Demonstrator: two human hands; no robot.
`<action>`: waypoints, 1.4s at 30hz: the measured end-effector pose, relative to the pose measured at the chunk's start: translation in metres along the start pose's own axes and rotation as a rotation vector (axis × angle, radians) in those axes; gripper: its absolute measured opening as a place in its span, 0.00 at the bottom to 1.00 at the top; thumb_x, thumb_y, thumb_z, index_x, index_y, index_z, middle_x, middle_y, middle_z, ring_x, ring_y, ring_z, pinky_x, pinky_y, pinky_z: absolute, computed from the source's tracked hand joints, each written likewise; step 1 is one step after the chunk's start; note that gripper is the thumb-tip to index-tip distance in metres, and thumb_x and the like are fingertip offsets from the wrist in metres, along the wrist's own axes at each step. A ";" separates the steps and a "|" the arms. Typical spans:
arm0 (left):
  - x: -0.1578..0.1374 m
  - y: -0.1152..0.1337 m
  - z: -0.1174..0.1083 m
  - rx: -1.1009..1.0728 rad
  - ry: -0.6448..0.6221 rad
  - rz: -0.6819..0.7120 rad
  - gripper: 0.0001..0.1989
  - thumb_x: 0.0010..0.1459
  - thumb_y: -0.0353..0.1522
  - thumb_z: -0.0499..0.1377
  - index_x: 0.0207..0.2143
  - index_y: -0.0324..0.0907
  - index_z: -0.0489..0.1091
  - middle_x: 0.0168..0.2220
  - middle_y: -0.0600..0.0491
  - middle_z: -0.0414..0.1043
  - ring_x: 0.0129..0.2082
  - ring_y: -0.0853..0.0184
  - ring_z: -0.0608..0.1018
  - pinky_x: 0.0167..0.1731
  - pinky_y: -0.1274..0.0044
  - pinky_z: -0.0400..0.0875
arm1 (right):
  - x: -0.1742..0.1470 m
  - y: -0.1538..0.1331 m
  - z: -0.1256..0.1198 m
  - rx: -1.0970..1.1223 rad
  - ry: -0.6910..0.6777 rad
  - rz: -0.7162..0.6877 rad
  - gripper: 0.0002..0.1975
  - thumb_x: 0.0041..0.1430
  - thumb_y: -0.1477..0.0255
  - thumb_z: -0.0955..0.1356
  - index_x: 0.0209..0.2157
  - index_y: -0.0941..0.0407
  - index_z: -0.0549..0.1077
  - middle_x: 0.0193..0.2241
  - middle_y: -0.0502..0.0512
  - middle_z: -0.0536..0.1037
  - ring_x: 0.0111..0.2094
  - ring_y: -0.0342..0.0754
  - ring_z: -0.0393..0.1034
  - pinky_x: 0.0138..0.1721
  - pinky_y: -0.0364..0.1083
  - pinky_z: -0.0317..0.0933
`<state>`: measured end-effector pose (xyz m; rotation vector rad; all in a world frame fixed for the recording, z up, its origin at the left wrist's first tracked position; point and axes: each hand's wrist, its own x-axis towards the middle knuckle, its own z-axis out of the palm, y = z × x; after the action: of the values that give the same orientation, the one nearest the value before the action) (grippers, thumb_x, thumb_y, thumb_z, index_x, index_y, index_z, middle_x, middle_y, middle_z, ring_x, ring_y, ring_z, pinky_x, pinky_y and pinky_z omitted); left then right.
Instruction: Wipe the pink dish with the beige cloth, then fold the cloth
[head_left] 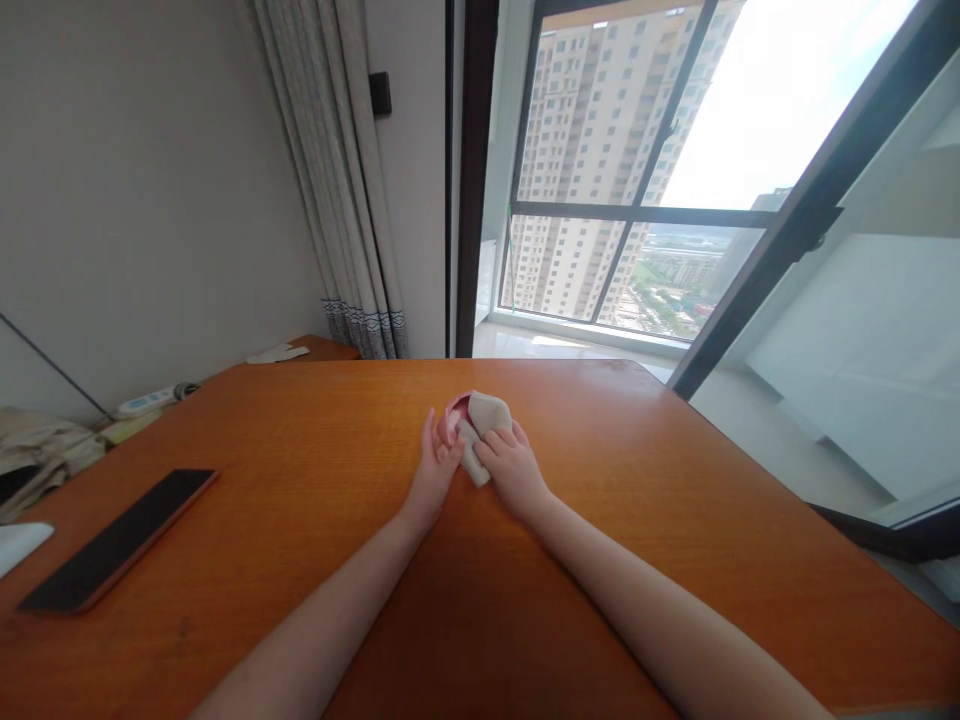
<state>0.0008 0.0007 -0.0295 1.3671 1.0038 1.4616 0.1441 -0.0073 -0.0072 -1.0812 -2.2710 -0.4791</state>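
Over the middle of the wooden table (315, 430), my left hand (433, 470) is closed around the left side of a small pink bowl (448, 415). The bowl is tilted, with part of its inside showing. My right hand (514, 468) grips a beige cloth (490, 411), fingers bunched over it. The cloth lies against the bowl's rim and covers its right side, and one end hangs down between my hands. Whether the bowl touches the tabletop, I cannot tell.
On the left of the table lies a long, flat dark panel (120, 540) with a brown edge. A white object (22, 545) sits at the left border. Farther back are crumpled fabric (49, 445), a white power strip (146, 402) and a pale cloth piece (277, 353).
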 end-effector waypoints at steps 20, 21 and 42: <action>-0.005 0.038 -0.006 0.249 0.110 0.138 0.36 0.50 0.33 0.58 0.59 0.45 0.45 0.60 0.45 0.52 0.59 0.60 0.60 0.58 0.66 0.54 | 0.001 -0.008 0.011 0.047 0.013 -0.048 0.08 0.62 0.73 0.61 0.35 0.55 0.72 0.32 0.55 0.72 0.39 0.49 0.61 0.37 0.48 0.55; -0.007 0.037 -0.002 0.228 0.153 0.133 0.36 0.50 0.34 0.58 0.58 0.44 0.45 0.59 0.45 0.53 0.58 0.60 0.62 0.57 0.67 0.56 | -0.001 -0.011 0.013 0.070 0.021 -0.025 0.07 0.61 0.73 0.62 0.35 0.55 0.72 0.31 0.55 0.72 0.38 0.49 0.61 0.37 0.48 0.56; 0.007 0.058 -0.026 0.406 0.010 0.115 0.22 0.46 0.26 0.53 0.47 0.43 0.60 0.47 0.51 0.67 0.49 0.62 0.69 0.53 0.68 0.61 | 0.002 -0.001 -0.002 0.092 -0.029 -0.280 0.09 0.63 0.75 0.60 0.38 0.54 0.71 0.35 0.53 0.73 0.40 0.46 0.64 0.45 0.49 0.57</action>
<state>-0.0295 -0.0091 0.0257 1.7300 1.2961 1.3963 0.1428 -0.0076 -0.0046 -0.7323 -2.4572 -0.4666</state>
